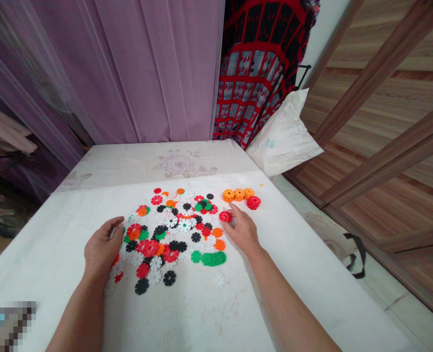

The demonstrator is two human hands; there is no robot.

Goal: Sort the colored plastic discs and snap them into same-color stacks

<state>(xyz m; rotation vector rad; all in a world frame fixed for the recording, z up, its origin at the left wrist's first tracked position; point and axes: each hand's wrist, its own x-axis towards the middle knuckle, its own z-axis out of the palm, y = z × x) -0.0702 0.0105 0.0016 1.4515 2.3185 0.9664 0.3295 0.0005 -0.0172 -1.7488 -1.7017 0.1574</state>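
Head view looks down on a table [297, 288] with a white covering, where a loose pile of notched discs [184, 225] in red, black, white, green and orange spreads out, many overlapping. This pile serves as landmark for the rest.

At its left edge is the left hand [101, 247], fingers partly curled with the tips beside the outermost discs; I cannot tell whether its grip has closed on anything. At its right edge is the right hand [243, 227], thumb and forefinger around a small red stack [225, 216]; whether that grip pinches the stack or only touches it, I cannot tell.

Beyond the pile to the right, three orange stacks [239, 194] stand in a row, touching or nearly so, with a second red stack [253, 202] just beside their right end. At the pile's near right, a green stack [214, 258] lies on its side, a single green disc [196, 256] at its left end. Nearer than these is a lone white disc [219, 279].

Well beyond the pile hangs a purple curtain [158, 68]; farther right are a white bag [286, 139] and wooden doors [381, 93].
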